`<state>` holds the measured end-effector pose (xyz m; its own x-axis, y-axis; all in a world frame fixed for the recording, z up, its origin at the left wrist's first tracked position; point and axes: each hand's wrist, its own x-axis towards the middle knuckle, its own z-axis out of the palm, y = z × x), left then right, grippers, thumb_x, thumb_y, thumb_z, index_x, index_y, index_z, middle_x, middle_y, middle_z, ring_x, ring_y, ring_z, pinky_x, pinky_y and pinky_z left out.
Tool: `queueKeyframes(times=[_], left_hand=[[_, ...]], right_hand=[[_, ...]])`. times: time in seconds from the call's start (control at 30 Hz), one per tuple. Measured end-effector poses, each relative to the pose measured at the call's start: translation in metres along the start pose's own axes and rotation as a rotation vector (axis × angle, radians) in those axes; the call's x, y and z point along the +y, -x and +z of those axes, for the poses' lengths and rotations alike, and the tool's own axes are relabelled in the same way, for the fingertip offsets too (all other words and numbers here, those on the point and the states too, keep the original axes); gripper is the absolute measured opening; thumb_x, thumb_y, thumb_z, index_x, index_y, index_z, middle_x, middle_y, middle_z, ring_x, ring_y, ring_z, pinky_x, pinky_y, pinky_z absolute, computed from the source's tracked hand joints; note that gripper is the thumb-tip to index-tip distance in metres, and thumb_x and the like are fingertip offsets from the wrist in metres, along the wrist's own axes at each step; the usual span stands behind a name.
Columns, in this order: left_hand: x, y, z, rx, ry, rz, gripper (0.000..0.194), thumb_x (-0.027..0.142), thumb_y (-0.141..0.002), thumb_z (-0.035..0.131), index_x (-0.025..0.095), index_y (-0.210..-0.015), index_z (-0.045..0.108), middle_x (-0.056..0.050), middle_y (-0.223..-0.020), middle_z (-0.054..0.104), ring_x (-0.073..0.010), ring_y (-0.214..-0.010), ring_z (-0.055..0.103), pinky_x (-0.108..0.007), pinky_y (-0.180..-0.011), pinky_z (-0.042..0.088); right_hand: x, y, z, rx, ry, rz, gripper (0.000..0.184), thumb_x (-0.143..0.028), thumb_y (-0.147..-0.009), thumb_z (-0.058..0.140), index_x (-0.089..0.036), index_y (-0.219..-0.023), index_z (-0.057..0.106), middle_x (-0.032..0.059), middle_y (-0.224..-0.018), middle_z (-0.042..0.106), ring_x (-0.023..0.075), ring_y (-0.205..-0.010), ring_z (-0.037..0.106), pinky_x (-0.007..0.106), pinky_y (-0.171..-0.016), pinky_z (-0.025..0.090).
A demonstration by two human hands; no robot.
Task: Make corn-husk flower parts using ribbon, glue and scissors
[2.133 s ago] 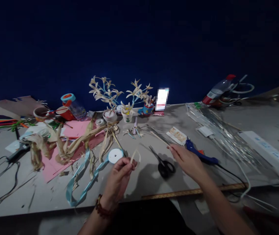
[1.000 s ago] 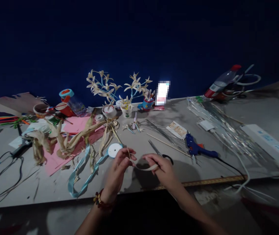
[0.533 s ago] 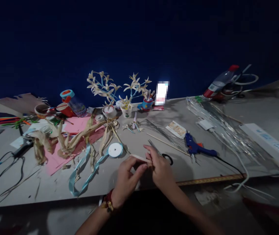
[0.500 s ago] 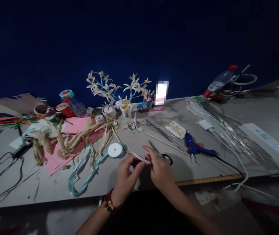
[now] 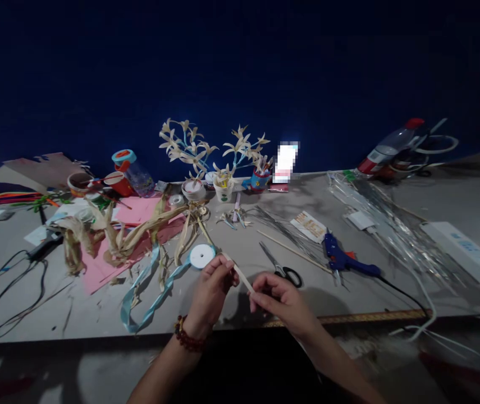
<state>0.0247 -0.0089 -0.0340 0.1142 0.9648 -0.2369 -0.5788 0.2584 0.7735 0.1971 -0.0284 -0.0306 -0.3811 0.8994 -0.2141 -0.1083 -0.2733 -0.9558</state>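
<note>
Between my hands, over the front of the table, a narrow strip of pale dried husk (image 5: 243,278) stretches at a slant. My left hand (image 5: 216,283) pinches its upper end, and the fingertips of my right hand (image 5: 275,297) grip its lower end. Just left of my left hand lies a white spool (image 5: 202,256) with light blue ribbon (image 5: 155,311) trailing off it. Black-handled scissors (image 5: 282,267) rest beyond my right hand, blades partly apart. Dried corn husks (image 5: 115,241) lie on pink paper (image 5: 138,210) to the left.
Husk flowers (image 5: 187,146) stand in small pots at the back, near a lit phone (image 5: 285,163). A blue glue gun (image 5: 344,258), thin wires (image 5: 286,227) and a wooden stick (image 5: 292,251) lie right of centre. Farther right are a power strip (image 5: 467,255) and a bottle (image 5: 391,147).
My hands have moved apart, the right one down and to the right, pulling the strip out between them. The scissors are now fully uncovered. The view has shifted slightly.
</note>
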Motion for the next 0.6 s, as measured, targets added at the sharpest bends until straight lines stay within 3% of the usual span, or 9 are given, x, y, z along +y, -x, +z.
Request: queueKeyframes(times=[0.13, 0.3, 0.43, 0.53, 0.6], left_hand=[[-0.003, 0.01, -0.001, -0.088, -0.14, 0.065, 0.023, 0.039, -0.081, 0.077, 0.017, -0.083, 0.07, -0.001, -0.073, 0.062, -0.0142, -0.068, 0.055, -0.026, -0.066, 0.045], [-0.003, 0.016, -0.005, -0.054, -0.225, 0.104, 0.019, 0.031, -0.079, 0.08, 0.017, -0.079, 0.068, 0.0, -0.073, 0.061, -0.012, -0.069, 0.053, -0.023, -0.068, 0.044], [0.0, 0.018, -0.005, -0.095, -0.26, 0.096, 0.017, 0.029, -0.08, 0.08, 0.016, -0.08, 0.069, -0.001, -0.076, 0.063, -0.0127, -0.072, 0.054, -0.023, -0.071, 0.044], [0.002, 0.019, -0.005, -0.101, -0.289, 0.103, 0.016, 0.028, -0.081, 0.079, 0.016, -0.078, 0.068, -0.001, -0.076, 0.063, -0.0129, -0.073, 0.055, -0.023, -0.072, 0.044], [0.005, 0.019, -0.007, -0.056, -0.263, 0.152, 0.015, 0.027, -0.083, 0.078, 0.017, -0.079, 0.068, 0.0, -0.076, 0.063, -0.0124, -0.073, 0.055, -0.023, -0.072, 0.044]], right_hand=[[0.0, -0.002, 0.007, 0.089, -0.006, -0.008, 0.039, -0.056, -0.08, 0.075, -0.019, -0.081, 0.06, -0.0002, -0.065, 0.068, 0.0109, -0.054, 0.055, 0.021, -0.052, 0.043], [-0.001, 0.0, 0.008, 0.083, 0.076, -0.035, 0.038, -0.054, -0.082, 0.073, -0.019, -0.083, 0.062, 0.0002, -0.066, 0.068, 0.0111, -0.055, 0.056, 0.021, -0.053, 0.044], [0.003, 0.001, 0.008, 0.097, 0.143, -0.085, 0.036, -0.054, -0.085, 0.069, -0.019, -0.082, 0.062, -0.0019, -0.062, 0.062, 0.0115, -0.054, 0.054, 0.021, -0.051, 0.042], [0.007, 0.002, 0.004, 0.103, 0.248, -0.135, 0.032, -0.051, -0.09, 0.063, -0.02, -0.083, 0.063, -0.0008, -0.065, 0.064, 0.0135, -0.057, 0.058, 0.022, -0.052, 0.045], [0.01, 0.003, -0.008, 0.175, 0.407, -0.195, 0.028, -0.047, -0.093, 0.06, -0.02, -0.087, 0.066, 0.0024, -0.075, 0.069, 0.0167, -0.065, 0.063, 0.026, -0.061, 0.05]])
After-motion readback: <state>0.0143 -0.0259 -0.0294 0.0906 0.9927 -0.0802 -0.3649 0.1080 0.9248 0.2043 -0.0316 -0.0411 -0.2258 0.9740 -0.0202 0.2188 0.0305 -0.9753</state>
